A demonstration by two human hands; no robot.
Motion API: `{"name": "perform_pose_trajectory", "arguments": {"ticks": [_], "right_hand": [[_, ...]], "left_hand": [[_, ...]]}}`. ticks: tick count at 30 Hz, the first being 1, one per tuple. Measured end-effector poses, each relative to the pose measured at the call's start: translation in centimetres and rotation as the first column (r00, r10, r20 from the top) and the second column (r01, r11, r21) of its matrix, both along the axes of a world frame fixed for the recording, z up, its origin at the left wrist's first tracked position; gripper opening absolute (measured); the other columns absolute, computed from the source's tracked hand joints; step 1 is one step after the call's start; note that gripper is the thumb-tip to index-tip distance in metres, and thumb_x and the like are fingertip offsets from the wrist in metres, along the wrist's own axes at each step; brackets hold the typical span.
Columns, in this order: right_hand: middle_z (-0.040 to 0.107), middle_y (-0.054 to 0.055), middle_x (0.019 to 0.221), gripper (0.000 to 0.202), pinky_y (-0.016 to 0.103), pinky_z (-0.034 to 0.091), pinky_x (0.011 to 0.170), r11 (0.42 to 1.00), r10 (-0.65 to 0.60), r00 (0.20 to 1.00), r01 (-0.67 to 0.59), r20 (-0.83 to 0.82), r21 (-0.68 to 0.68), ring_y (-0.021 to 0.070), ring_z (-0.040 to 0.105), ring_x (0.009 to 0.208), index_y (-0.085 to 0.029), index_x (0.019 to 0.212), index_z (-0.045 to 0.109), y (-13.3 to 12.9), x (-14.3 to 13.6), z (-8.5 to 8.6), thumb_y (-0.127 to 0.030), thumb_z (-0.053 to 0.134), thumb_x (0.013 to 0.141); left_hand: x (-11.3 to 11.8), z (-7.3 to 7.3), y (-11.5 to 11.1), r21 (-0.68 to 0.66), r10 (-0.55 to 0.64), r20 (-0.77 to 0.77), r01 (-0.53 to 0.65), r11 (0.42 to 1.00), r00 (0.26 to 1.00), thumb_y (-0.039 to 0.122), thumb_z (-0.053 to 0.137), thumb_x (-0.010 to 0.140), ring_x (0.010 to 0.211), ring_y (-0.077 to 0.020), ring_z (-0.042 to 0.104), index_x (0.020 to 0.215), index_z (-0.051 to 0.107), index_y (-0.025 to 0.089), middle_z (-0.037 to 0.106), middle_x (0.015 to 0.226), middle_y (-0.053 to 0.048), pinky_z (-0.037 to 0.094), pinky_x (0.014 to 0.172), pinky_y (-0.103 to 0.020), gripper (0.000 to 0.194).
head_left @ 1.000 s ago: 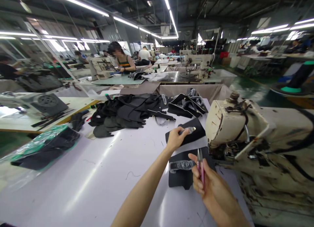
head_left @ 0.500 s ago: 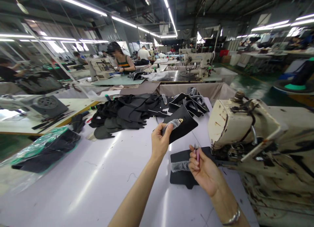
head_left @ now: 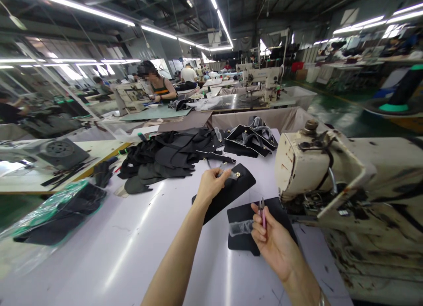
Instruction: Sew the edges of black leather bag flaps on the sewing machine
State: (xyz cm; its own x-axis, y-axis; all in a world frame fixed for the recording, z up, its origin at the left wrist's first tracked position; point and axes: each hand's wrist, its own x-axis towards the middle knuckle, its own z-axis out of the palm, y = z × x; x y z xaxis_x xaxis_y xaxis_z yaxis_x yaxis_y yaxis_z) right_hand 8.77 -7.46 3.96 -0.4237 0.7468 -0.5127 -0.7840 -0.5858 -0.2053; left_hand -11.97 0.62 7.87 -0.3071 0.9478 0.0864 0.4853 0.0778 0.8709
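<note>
My left hand (head_left: 211, 185) is closed on a plastic-wrapped strap of a black bag panel (head_left: 243, 182), which has a gold-coloured metal fitting near its far end. The panel lies low over the pale table, tilted up to the right. Between the thumb and fingers of my right hand (head_left: 272, 240) is a pair of small thread snips (head_left: 262, 213) with pink handles, points upward. Under and beside that hand rests a second black panel (head_left: 236, 242), crossed by a plastic-wrapped strap; my hand hides part of it.
An industrial sewing machine (head_left: 307, 165) stands close on the right. Black cut pieces (head_left: 172, 152) are heaped at the table's far side, beside piped black panels (head_left: 251, 138) with wrapped straps. A plastic bag of black pieces (head_left: 62, 213) lies left. A co-worker (head_left: 161, 88) sits beyond.
My left hand has lowered the black panel toward the table and slightly left, and the panel lies flatter. My right hand still holds the snips in nearly the same place.
</note>
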Motion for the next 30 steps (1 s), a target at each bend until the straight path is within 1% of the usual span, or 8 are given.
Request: {"name": "perform_pose_trajectory", "arguments": {"ticks": [3,7,10,13,19,25,28,30], "right_hand": [[0.053,-0.002,0.066,0.031,0.014,0.036,0.039,0.997,-0.021,0.999,0.018,-0.039,-0.077,0.0046,0.039,0.044,-0.013,0.097,0.069,0.4,-0.1,0.6,-0.025,0.044,0.11],[0.053,-0.002,0.067,0.024,0.014,0.038,0.04,0.997,-0.06,0.994,0.054,-0.09,-0.062,0.0049,0.041,0.044,-0.014,0.097,0.07,1.2,-0.5,1.1,-0.024,0.051,0.108],[0.052,-0.003,0.066,0.031,0.014,0.038,0.039,0.993,-0.09,0.994,0.085,-0.069,-0.08,0.0043,0.041,0.043,-0.013,0.098,0.069,1.6,-0.9,1.5,-0.024,0.043,0.111],[0.051,-0.003,0.064,0.037,0.013,0.036,0.038,0.99,-0.095,0.995,0.091,-0.034,-0.112,0.0037,0.039,0.042,-0.012,0.094,0.067,1.8,-1.1,1.8,-0.025,0.038,0.113],[0.05,-0.005,0.062,0.035,0.013,0.033,0.036,0.989,-0.099,0.995,0.096,-0.026,-0.115,0.0034,0.038,0.04,-0.013,0.094,0.066,1.9,-1.2,2.2,-0.024,0.038,0.112],[0.049,-0.005,0.061,0.036,0.013,0.032,0.036,0.988,-0.133,0.991,0.131,-0.018,-0.085,0.0027,0.036,0.039,-0.011,0.093,0.066,2.2,-1.0,1.9,-0.022,0.039,0.112],[0.05,-0.004,0.062,0.035,0.013,0.031,0.037,0.992,-0.121,0.993,0.12,-0.01,-0.042,0.0022,0.035,0.041,-0.01,0.094,0.068,1.5,-0.8,1.5,-0.023,0.041,0.112],[0.052,-0.003,0.064,0.027,0.013,0.033,0.039,0.997,-0.076,0.997,0.076,-0.017,0.029,0.0025,0.036,0.044,-0.011,0.095,0.07,0.7,-0.8,1.0,-0.027,0.053,0.108]], "left_hand": [[-0.6,0.4,0.2,0.041,0.016,0.051,-0.018,0.999,0.999,0.062,0.07,0.081,0.047,-0.0131,0.039,0.053,0.052,0.023,0.051,0.046,0.002,0.026,0.052,-0.028,0.051],[-1.5,1.0,-0.6,0.081,0.058,0.144,-0.071,0.994,0.988,0.062,0.074,0.077,0.048,-0.0129,0.039,0.054,0.053,0.022,0.051,0.047,0.001,0.026,0.052,-0.028,0.051],[-1.9,1.2,-1.3,0.08,0.055,0.145,-0.067,0.994,0.988,0.06,0.074,0.079,0.048,-0.0124,0.039,0.056,0.054,0.022,0.051,0.048,0.002,0.027,0.052,-0.028,0.049],[-1.9,1.4,-1.7,0.089,0.046,0.154,-0.06,0.994,0.987,0.06,0.073,0.08,0.048,-0.0123,0.038,0.056,0.054,0.022,0.049,0.048,0.002,0.027,0.052,-0.028,0.049],[-1.5,2.1,-1.5,0.108,0.074,0.19,-0.096,0.99,0.979,0.059,0.076,0.077,0.048,-0.0123,0.038,0.054,0.055,0.022,0.049,0.047,0.001,0.028,0.051,-0.028,0.049],[-1.9,1.7,-1.6,0.067,0.058,0.21,-0.074,0.995,0.976,0.058,0.078,0.077,0.046,-0.0116,0.041,0.054,0.056,0.021,0.051,0.046,0.001,0.027,0.049,-0.027,0.048],[-1.9,1.3,-0.4,-0.032,-0.002,0.238,0.01,0.999,0.971,0.057,0.082,0.073,0.043,-0.0109,0.042,0.054,0.056,0.019,0.052,0.044,0.001,0.027,0.046,-0.025,0.049],[-1.6,1.7,1.8,-0.033,-0.042,0.334,0.056,0.998,0.942,0.054,0.088,0.067,0.041,-0.0111,0.043,0.054,0.059,0.018,0.053,0.043,-0.001,0.027,0.044,-0.024,0.048]]}}
